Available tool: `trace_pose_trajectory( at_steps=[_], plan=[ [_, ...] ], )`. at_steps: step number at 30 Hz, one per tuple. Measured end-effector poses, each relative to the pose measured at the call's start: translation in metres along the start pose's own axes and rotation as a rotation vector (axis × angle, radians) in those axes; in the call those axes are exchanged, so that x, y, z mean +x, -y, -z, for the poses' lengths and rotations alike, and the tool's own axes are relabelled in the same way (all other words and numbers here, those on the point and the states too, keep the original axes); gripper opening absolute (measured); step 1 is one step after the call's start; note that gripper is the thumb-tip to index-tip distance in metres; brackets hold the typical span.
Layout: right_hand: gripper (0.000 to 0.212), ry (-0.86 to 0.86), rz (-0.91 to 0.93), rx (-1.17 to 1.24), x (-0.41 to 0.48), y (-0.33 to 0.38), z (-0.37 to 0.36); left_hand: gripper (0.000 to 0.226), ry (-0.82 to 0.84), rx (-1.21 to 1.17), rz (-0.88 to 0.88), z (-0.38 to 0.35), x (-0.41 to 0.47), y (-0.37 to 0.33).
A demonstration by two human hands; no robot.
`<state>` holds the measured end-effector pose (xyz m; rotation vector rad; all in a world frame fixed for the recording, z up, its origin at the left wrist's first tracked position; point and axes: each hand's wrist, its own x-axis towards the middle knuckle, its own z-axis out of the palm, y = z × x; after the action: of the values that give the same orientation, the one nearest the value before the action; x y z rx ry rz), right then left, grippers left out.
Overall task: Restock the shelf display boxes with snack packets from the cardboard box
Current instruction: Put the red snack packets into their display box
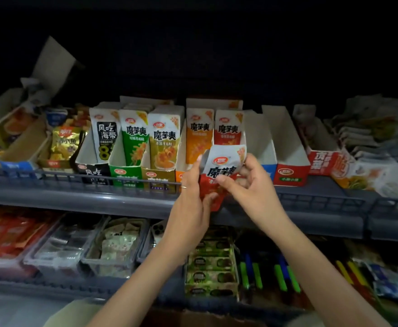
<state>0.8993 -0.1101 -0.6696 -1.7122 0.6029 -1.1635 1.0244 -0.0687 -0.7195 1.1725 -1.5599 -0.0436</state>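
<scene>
A red and white snack packet [221, 168] is held upright in front of the upper shelf, between both hands. My left hand [193, 192] grips its left edge and bottom, and my right hand [247, 182] pinches its right side with the thumb across the front. Just behind it stands the red display box [228, 128] with a matching packet, next to an orange box [198, 138]. Right of my hands are two display boxes with no packets showing, one blue-fronted [261, 140] and one red-fronted [287, 149]. The cardboard box [193, 318] shows dimly at the bottom edge.
Green [132, 142], gold [165, 142] and black [103, 138] display boxes fill the shelf to the left behind a grey rail [75, 185]. Loose packets are piled at the far right [370, 138]. The lower shelf [122, 251] holds trays of other snacks.
</scene>
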Motion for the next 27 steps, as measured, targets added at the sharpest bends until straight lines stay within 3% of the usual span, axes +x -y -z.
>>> trace_pose_trajectory(
  at_steps=[3,6,10,16,21,27],
  plan=[
    [0.039,-0.045,0.094,0.016,0.017,0.006,0.006,0.077,-0.077,0.145,-0.078,-0.003,0.009,0.014],
    [0.036,-0.261,0.236,0.041,0.044,0.014,0.022,0.080,-0.126,0.349,-0.100,-0.006,0.012,0.031],
    [0.041,-0.376,0.286,-0.003,0.080,0.011,0.042,0.069,-0.137,0.579,-0.170,-0.015,0.017,0.044],
    [0.040,-0.238,0.142,-0.133,0.094,-0.013,0.051,0.036,-0.050,0.723,-0.224,-0.030,0.016,0.058],
    [0.031,-0.159,-0.011,-0.353,0.092,-0.035,0.041,0.035,-0.050,0.730,-0.196,-0.032,0.015,0.057],
    [0.037,-0.156,-0.030,-0.607,0.102,-0.038,0.043,0.037,-0.038,0.754,-0.180,-0.031,0.015,0.053]
  ],
)
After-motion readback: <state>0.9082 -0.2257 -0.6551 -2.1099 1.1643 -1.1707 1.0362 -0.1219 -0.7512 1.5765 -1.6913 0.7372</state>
